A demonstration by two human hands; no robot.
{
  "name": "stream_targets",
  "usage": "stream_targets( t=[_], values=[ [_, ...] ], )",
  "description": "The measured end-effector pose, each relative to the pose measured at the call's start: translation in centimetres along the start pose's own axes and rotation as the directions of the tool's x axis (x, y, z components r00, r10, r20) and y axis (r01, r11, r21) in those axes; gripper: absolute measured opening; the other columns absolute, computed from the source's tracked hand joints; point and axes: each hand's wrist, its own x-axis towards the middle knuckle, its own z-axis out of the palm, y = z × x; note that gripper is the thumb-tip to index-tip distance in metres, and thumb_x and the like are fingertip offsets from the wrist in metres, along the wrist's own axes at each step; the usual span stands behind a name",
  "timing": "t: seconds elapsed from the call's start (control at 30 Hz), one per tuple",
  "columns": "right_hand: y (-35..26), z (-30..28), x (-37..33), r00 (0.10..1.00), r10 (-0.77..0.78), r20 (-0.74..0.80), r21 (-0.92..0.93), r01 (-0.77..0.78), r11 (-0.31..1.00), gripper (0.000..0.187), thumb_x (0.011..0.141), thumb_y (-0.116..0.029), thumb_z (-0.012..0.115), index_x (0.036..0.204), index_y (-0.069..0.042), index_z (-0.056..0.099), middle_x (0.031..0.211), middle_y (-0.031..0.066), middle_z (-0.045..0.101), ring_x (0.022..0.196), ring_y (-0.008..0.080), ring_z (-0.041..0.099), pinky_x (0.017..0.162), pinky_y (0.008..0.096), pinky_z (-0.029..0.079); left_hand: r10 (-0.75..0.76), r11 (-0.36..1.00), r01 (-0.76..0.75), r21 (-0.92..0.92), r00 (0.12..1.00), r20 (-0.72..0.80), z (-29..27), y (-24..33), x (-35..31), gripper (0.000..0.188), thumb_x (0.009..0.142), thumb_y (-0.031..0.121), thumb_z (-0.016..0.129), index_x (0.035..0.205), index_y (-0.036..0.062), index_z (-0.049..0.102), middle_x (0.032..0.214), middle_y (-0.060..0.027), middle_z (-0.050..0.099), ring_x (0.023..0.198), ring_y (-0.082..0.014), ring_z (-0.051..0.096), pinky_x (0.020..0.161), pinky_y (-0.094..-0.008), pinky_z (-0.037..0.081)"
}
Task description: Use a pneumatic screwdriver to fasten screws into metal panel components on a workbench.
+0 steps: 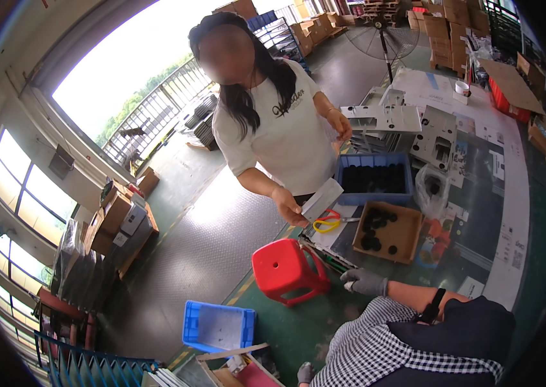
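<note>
My right hand (364,282), in a grey glove, reaches to the near edge of the table. Its fingers are closed beside the end of a narrow, dark green and white strip-like piece (332,258); what they grip is hard to make out. Low in the picture my left hand (306,373), also gloved in grey, shows only in part and its fingers cannot be read. Close to my right hand, an open cardboard tray (408,240) contains several round black parts (376,222). Scissors (328,222) with red and yellow handles lie beyond the strip.
Across the table a person (279,129) holds a flat light plate (322,200). A blue bin (376,193) of black parts, a plastic bag (432,191) and metal panels (437,135) lie on the table. A red stool (284,264) and blue crate (219,326) stand on the floor.
</note>
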Motion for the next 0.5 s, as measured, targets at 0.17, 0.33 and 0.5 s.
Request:
stream_targets(
  t=[0.17, 0.33, 0.5],
  values=[
    [0.4, -0.1, 0.5, 0.999, 0.018, -0.028, 0.157, -0.013, 0.987, 0.035, 0.082, -0.012, 0.058, 0.113, 0.002, 0.052, 0.094, 0.0093, 0.061, 0.08, 0.0143, 0.057, 0.073, 0.0287, 0.047, 0.006, 1.0, -0.006, 0.005, 1.0, 0.025, 0.5, 0.0, 0.7, 0.009, 0.087, 0.017, 0.048, 0.088, 0.0096, 0.053, 0.07, -0.0015, 0.047, 0.061, -0.018, 0.047, 0.054, -0.0341, 0.043],
    [0.1, -0.8, 0.6, 0.999, 0.04, -0.025, 0.234, -0.033, 0.972, 0.032, 0.082, -0.01, 0.058, 0.111, 0.002, 0.053, 0.093, 0.0085, 0.061, 0.076, 0.0125, 0.055, 0.068, 0.028, 0.047, 0.018, 1.0, -0.019, 0.015, 0.999, 0.047, 0.4, -0.3, 0.7, 0.008, 0.087, 0.017, 0.048, 0.087, 0.01, 0.052, 0.07, -0.0016, 0.047, 0.061, -0.0183, 0.047, 0.054, -0.0343, 0.043],
    [-1.1, -2.7, 1.8, 0.979, 0.046, -0.201, 0.184, -0.008, 0.983, 0.03, 0.079, -0.005, 0.059, 0.108, 0.002, 0.056, 0.101, 0.0085, 0.061, 0.091, 0.0167, 0.057, 0.077, 0.028, 0.047, 0.034, 0.999, -0.035, 0.023, 0.997, 0.064, -0.1, -0.3, 0.3, 0.008, 0.087, 0.017, 0.047, 0.086, 0.0104, 0.051, 0.07, -0.0018, 0.047, 0.061, -0.0187, 0.047, 0.054, -0.0346, 0.043]
  ],
)
